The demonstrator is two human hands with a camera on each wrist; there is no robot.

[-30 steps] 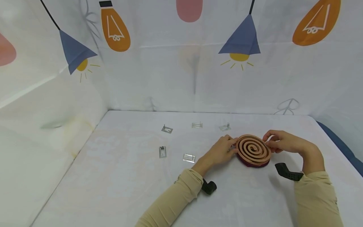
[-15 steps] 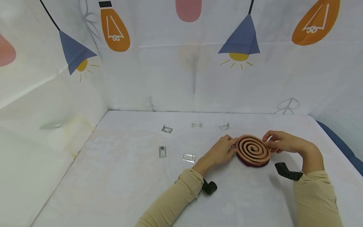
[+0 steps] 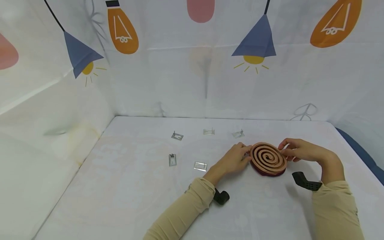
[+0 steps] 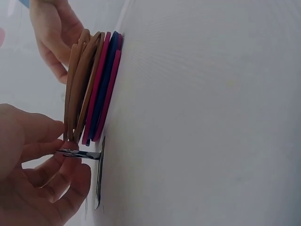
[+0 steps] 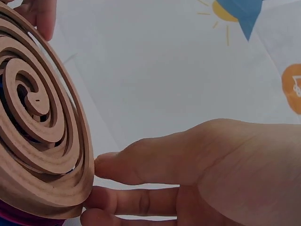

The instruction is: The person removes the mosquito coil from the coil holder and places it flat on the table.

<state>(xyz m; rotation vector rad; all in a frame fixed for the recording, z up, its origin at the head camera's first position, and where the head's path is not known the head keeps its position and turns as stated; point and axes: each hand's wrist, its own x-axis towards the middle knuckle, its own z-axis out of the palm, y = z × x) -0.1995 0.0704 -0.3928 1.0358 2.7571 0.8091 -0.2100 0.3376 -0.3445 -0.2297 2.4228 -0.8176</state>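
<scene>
A stack of mosquito coils (image 3: pixel 268 159) sits at the right of the table, brown ones on top, magenta and blue ones (image 4: pixel 106 89) under them. My left hand (image 3: pixel 233 161) holds the left edge of the stack between thumb and fingertips. On the opposite edge, my right hand (image 3: pixel 303 150) grips with curled fingers; in the right wrist view its thumb tip (image 5: pixel 107 165) meets the upper brown coil (image 5: pixel 70 188). A thin metal coil stand (image 4: pixel 99 176) shows beside the left fingers in the left wrist view; whether they touch it I cannot tell.
Several metal coil stands lie left of and behind the stack, among them one near my left wrist (image 3: pixel 200 166), one at the left (image 3: pixel 172 160) and one at the back (image 3: pixel 208 132). A white curtain (image 3: pixel 180 83) with printed lamps borders the table's back.
</scene>
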